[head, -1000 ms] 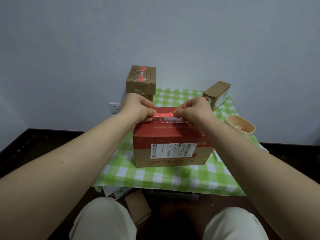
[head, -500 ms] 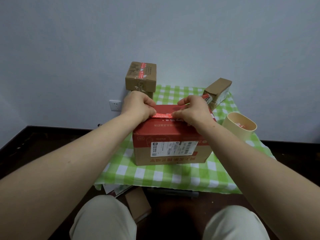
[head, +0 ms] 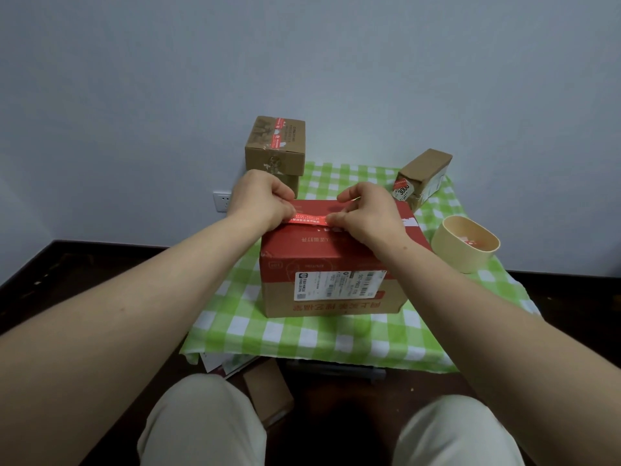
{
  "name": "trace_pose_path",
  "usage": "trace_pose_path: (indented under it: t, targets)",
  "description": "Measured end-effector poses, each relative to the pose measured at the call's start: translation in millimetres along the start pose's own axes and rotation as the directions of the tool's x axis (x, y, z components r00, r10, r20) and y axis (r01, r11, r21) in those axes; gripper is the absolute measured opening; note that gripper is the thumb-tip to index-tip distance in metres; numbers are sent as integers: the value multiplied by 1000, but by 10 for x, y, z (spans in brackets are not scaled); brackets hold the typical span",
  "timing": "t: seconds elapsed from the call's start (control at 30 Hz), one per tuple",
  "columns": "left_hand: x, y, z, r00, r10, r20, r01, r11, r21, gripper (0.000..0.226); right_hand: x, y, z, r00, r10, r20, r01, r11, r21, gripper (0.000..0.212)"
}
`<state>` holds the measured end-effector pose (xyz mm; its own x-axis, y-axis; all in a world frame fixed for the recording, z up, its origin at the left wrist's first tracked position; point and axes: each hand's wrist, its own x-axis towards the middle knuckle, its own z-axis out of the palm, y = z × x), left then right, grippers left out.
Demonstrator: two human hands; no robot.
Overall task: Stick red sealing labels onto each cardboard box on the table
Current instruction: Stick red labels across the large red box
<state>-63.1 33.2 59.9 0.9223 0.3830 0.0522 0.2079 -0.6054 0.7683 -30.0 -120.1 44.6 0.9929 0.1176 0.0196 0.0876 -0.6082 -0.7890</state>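
The label (head: 309, 219) spans the box (head: 336, 250) top, each end pinched by the curled fingers of the left hand (head: 265, 200) and right hand (head: 369, 213).

A white tag (head: 402, 190) on the small cardboard box (head: 426, 168) at the far right reads "3000". The white shipping label (head: 339, 285) on the front of the red-topped box (head: 336, 253) bears barcodes and print too fine to read; Chinese characters stand upside down above and below it. White print on the red sealing label (head: 309, 219) is illegible
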Motion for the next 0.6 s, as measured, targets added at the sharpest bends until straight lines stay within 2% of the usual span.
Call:
trace_pose_path:
  t: [0.23, 0.6]
  targets:
    - [10, -44, -29, 1000, -26, 8, 25, 1000, 15, 23, -32, -34, 52, 1000, -15, -10, 15, 1000, -22, 33]
    - [4, -71, 2, 999, 32, 0, -32, 991, 133, 23, -77, -53, 52, 1000, -24, -12, 22, 992, -122, 30]
